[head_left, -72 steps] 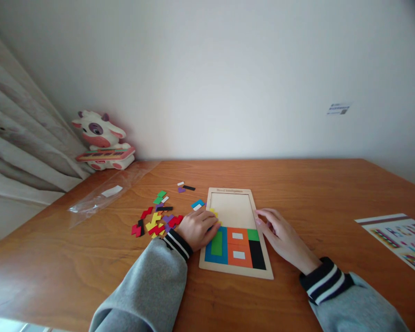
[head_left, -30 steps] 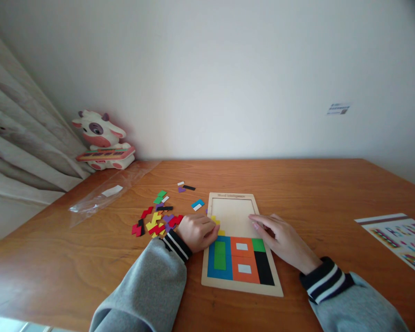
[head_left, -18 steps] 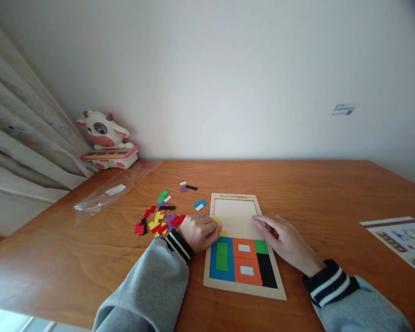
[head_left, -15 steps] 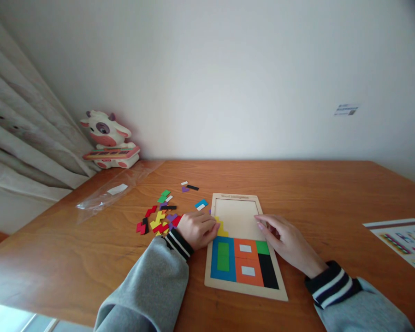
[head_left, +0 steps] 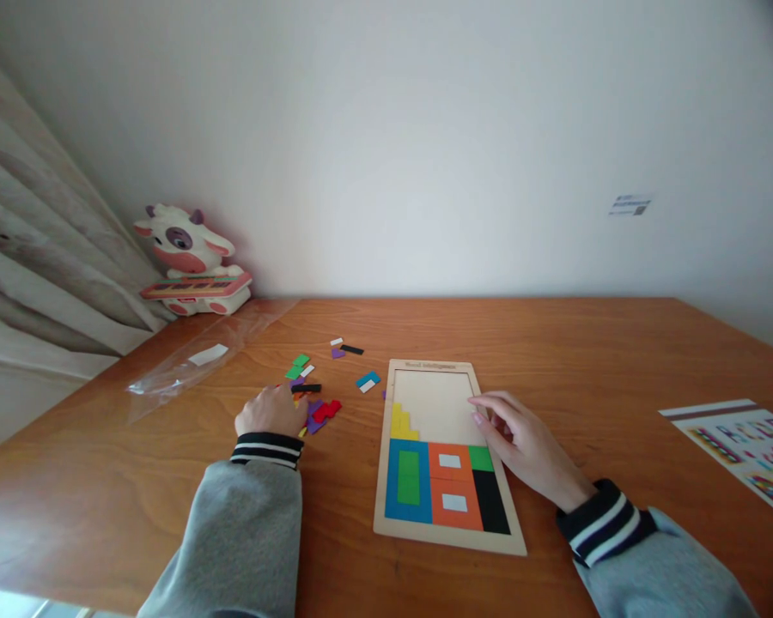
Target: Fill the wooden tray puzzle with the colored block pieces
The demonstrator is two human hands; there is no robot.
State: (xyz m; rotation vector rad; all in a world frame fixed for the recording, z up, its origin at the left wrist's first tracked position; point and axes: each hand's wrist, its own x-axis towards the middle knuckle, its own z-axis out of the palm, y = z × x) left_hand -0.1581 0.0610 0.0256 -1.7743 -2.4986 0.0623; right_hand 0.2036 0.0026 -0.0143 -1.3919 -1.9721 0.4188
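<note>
A wooden puzzle board (head_left: 449,541) lies on the table, its lower half filled with blue, green, orange, white and black pieces. A stepped yellow piece (head_left: 400,425) sits above them at the board's left edge. My left hand (head_left: 271,412) is over the pile of loose pieces, back up; its fingertips are hidden, and whatever they touch cannot be made out. Red pieces (head_left: 326,410) and purple ones show beside it. My right hand (head_left: 519,442) rests at the board's right edge, thumb and fingers apart, holding nothing.
A blue and white piece (head_left: 368,381) and a black strip (head_left: 352,349) lie left of the board. Farther left are a clear plastic bag (head_left: 167,378) and a toy cow with keyboard (head_left: 197,266). A printed sheet (head_left: 740,446) lies at the right.
My left hand has moved left from the board's edge to the loose pieces and now covers several of them. My right hand stays by the board. The view has shifted slightly.
</note>
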